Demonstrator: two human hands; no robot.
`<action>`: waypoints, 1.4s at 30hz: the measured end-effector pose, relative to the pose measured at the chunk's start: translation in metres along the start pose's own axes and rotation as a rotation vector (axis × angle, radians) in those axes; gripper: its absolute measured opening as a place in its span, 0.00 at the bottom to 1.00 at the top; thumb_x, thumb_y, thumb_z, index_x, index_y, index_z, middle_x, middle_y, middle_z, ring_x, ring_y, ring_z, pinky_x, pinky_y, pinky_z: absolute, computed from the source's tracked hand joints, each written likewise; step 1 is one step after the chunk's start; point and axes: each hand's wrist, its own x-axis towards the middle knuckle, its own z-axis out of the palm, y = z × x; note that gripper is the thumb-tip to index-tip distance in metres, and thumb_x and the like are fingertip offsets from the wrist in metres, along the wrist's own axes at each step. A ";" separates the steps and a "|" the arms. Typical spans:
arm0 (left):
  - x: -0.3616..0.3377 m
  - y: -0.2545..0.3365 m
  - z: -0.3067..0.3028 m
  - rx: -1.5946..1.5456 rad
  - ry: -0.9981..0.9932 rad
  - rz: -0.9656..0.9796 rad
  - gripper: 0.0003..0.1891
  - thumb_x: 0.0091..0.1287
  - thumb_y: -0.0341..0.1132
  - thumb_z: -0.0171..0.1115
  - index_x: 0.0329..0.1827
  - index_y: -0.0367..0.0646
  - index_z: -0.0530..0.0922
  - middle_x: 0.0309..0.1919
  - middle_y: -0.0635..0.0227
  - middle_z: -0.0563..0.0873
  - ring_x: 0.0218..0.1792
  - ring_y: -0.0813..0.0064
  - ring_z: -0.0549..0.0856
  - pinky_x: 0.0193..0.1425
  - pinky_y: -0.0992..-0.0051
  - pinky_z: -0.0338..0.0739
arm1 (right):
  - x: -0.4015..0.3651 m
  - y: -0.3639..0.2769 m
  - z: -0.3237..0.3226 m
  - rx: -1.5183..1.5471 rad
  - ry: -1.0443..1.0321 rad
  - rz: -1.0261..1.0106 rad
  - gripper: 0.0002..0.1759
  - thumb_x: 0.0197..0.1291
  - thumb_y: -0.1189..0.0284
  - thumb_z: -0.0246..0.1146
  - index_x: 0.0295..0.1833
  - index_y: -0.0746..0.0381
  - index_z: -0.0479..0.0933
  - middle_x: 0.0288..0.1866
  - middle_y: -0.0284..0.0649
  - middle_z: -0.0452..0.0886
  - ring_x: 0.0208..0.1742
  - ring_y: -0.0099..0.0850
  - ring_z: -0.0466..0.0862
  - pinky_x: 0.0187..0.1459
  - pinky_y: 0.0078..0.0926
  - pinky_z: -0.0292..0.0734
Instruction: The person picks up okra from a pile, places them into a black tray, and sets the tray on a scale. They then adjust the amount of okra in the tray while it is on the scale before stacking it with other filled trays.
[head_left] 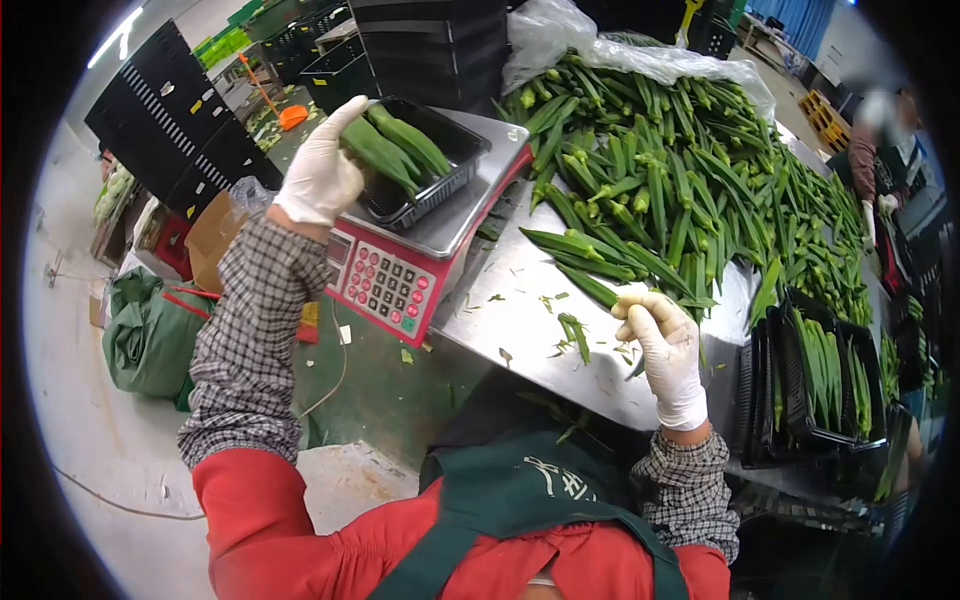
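Note:
My left hand (pixel 322 168), in a white glove, has its fingers closed at the ends of green okra pods (pixel 405 140). These pods lie in a black plastic tray (pixel 440 185) that stands on the metal pan of a red and silver weighing scale (pixel 385 285). Over the steel table, my right hand (pixel 665 345), also gloved in white, pinches the near end of an okra pod (pixel 588 284). That pod lies at the edge of a big heap of okra (pixel 690 190). The palm side of my left hand is partly hidden.
Stacked black trays (pixel 820 380) filled with okra stand at the right table edge. Clear plastic sheeting (pixel 640 65) lies behind the heap. Black crates (pixel 180 120) and a green bag (pixel 150 330) are at left. A co-worker (pixel 885 150) stands far right. Trimmings (pixel 573 335) litter the table.

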 end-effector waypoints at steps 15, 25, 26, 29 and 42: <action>-0.121 -0.126 0.033 0.515 -0.403 0.093 0.21 0.63 0.25 0.57 0.60 0.33 0.73 0.56 0.58 0.80 0.58 0.68 0.79 0.65 0.70 0.69 | 0.082 0.043 0.008 -1.071 0.144 -0.416 0.07 0.55 0.70 0.63 0.39 0.60 0.78 0.36 0.42 0.76 0.39 0.42 0.80 0.42 0.39 0.77; -0.116 -0.180 0.035 0.844 -0.443 0.521 0.14 0.59 0.27 0.66 0.47 0.34 0.78 0.38 0.59 0.83 0.39 0.68 0.84 0.45 0.71 0.77 | 0.018 -0.022 0.015 -0.716 -0.110 -0.345 0.17 0.51 0.78 0.67 0.49 0.64 0.77 0.41 0.43 0.78 0.34 0.36 0.80 0.36 0.28 0.77; -0.118 -0.177 0.034 0.639 -0.402 0.321 0.11 0.62 0.27 0.64 0.46 0.34 0.78 0.37 0.60 0.84 0.37 0.70 0.83 0.43 0.73 0.77 | 0.026 -0.006 0.009 -0.815 -0.071 -0.358 0.19 0.51 0.76 0.67 0.51 0.64 0.76 0.41 0.43 0.78 0.35 0.37 0.81 0.37 0.30 0.77; -0.122 -0.172 0.024 0.183 -0.346 -0.118 0.09 0.70 0.31 0.57 0.48 0.36 0.78 0.36 0.66 0.84 0.34 0.78 0.83 0.42 0.77 0.78 | 0.039 0.042 -0.001 -1.219 -0.050 -0.408 0.15 0.51 0.72 0.65 0.46 0.62 0.77 0.39 0.43 0.77 0.38 0.43 0.81 0.39 0.36 0.77; -0.118 -0.202 0.007 -0.493 -0.573 -0.822 0.18 0.73 0.41 0.52 0.59 0.39 0.72 0.43 0.64 0.84 0.41 0.74 0.84 0.43 0.74 0.81 | 0.021 -0.024 0.041 -0.693 -0.302 -0.572 0.17 0.48 0.91 0.59 0.44 0.64 0.78 0.44 0.45 0.78 0.44 0.42 0.80 0.44 0.31 0.76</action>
